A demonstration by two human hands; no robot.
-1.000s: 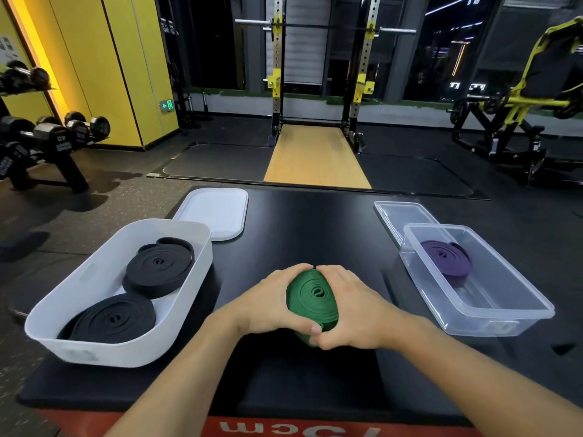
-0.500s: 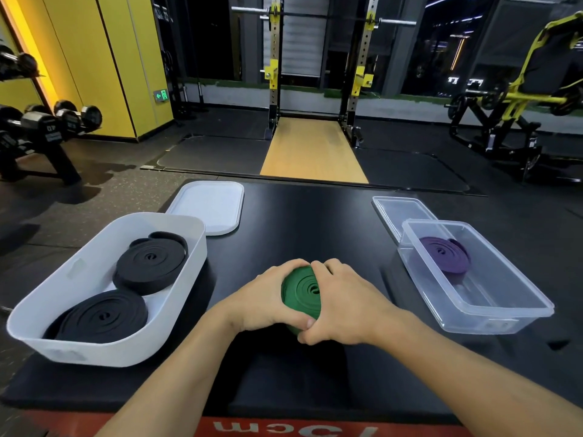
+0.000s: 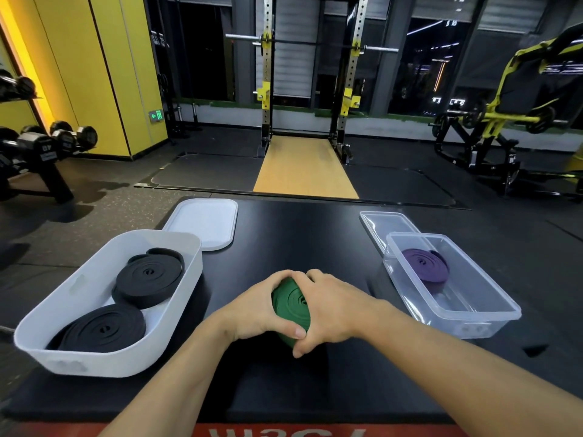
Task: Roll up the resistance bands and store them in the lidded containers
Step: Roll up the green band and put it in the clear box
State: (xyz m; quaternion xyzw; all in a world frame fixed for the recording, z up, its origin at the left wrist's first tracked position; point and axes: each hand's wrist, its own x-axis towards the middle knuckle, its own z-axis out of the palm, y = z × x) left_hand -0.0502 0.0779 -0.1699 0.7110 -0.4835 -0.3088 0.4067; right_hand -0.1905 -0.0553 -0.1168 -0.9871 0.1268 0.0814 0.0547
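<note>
Green band [image 3: 291, 305], purple band [image 3: 424, 266]

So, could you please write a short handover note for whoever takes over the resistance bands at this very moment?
Hands: left hand and right hand both grip the rolled green band at the near middle of the table.
Done: the far black band and the near black band lie coiled in the white container. The purple band lies coiled in the clear container.
Lids: both off, with the white lid and the clear lid each behind its container.
Left: store the green band, probably in the roomier clear container, then fit both lids.
</note>
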